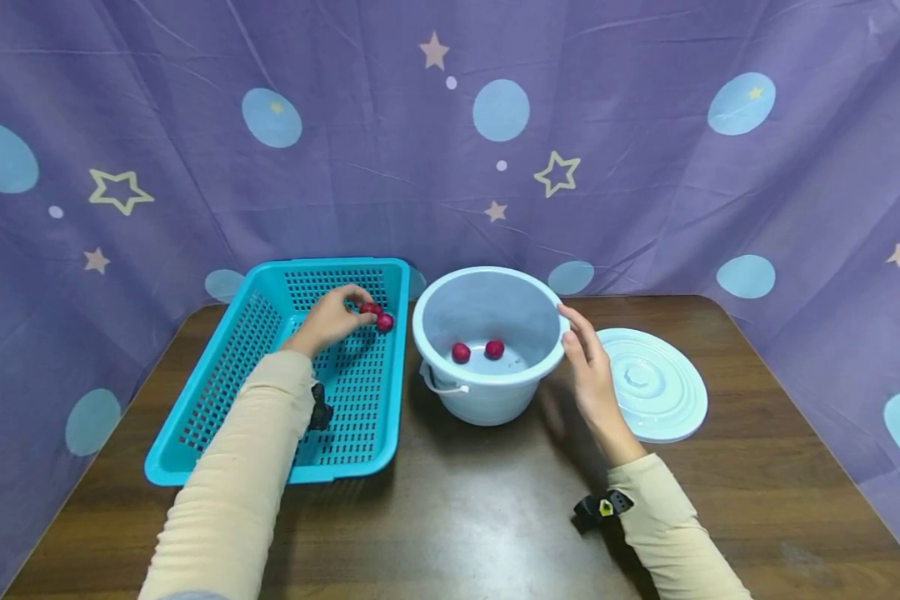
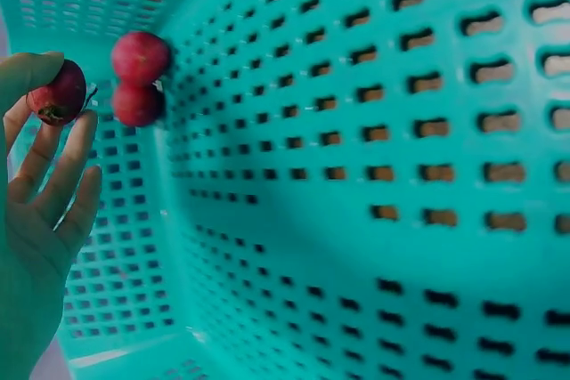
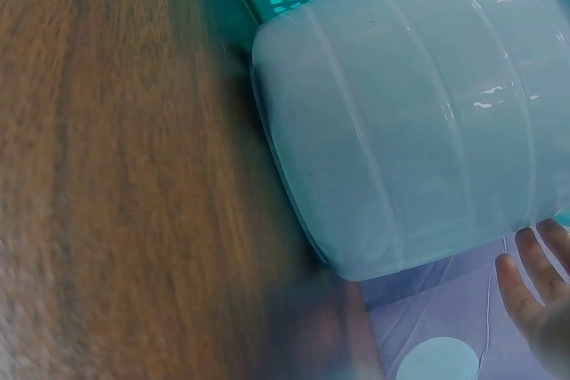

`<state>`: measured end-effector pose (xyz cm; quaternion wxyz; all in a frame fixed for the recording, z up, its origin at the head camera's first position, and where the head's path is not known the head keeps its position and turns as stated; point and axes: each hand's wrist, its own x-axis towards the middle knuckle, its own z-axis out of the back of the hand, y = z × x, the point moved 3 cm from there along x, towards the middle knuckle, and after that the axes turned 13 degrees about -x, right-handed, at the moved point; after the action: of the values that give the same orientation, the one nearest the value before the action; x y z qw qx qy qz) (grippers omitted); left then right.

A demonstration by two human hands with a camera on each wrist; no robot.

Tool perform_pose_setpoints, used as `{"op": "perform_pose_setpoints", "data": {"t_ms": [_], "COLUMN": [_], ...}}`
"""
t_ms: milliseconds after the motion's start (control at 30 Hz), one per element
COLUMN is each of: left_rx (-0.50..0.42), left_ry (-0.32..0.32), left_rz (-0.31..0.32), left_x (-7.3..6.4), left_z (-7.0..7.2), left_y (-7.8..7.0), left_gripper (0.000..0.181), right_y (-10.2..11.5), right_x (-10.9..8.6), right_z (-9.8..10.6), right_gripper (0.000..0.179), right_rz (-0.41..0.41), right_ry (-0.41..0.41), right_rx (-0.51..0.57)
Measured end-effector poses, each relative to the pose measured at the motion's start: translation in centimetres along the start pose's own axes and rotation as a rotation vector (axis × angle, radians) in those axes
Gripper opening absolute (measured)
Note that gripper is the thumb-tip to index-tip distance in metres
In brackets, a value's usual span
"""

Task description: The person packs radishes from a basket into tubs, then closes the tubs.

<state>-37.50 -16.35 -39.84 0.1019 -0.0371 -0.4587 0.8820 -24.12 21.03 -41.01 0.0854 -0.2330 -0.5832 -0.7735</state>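
My left hand (image 1: 332, 320) reaches into the turquoise basket (image 1: 402, 375). Thumb and fingertips pinch a small round red radish (image 2: 59, 95) with a short stem. Just beyond it, two more red radishes (image 2: 139, 79) lie side by side against the basket wall. Beside the basket stands a pale blue bucket (image 1: 487, 404), with one radish (image 1: 461, 352) and another radish (image 1: 494, 349) on its bottom. At the bucket's right rim, my right hand (image 1: 594, 379) rests extended fingers (image 3: 515, 287) against the outside; its palm faces the bucket.
A pale blue round lid (image 1: 656, 387) lies on the brown wooden table (image 1: 495, 517), right of the bucket and behind my right wrist. The bucket's handle (image 1: 442, 385) hangs down on its left front. A purple curtain (image 1: 390, 167) with stars and dots hangs close behind.
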Motion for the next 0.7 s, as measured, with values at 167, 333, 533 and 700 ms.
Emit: {"op": "perform_pose_setpoints", "data": {"t_ms": [167, 333, 533, 700], "left_rx": [0.000, -0.009, -0.005, -0.019], "left_ry": [-0.002, 0.014, 0.029, 0.029], "left_rz": [-0.076, -0.118, -0.136, -0.161], "left_x": [0.0, -0.3, -0.6, -1.0], "left_z": [0.4, 0.9, 1.3, 1.5], "left_y": [-1.6, -2.7, -3.7, -4.7], "left_gripper": [0.026, 0.025, 0.025, 0.025], "right_y": [0.0, 0.0, -0.1, -0.1], "right_x": [0.0, 0.0, 0.0, 0.0], "right_z": [0.0, 0.0, 0.0, 0.1], "right_gripper": [0.040, 0.040, 0.040, 0.040], "right_rz": [0.000, -0.009, -0.010, -0.005], "right_ry": [0.000, 0.002, 0.008, 0.004], "right_rx": [-0.001, -0.007, 0.000, -0.002]}}
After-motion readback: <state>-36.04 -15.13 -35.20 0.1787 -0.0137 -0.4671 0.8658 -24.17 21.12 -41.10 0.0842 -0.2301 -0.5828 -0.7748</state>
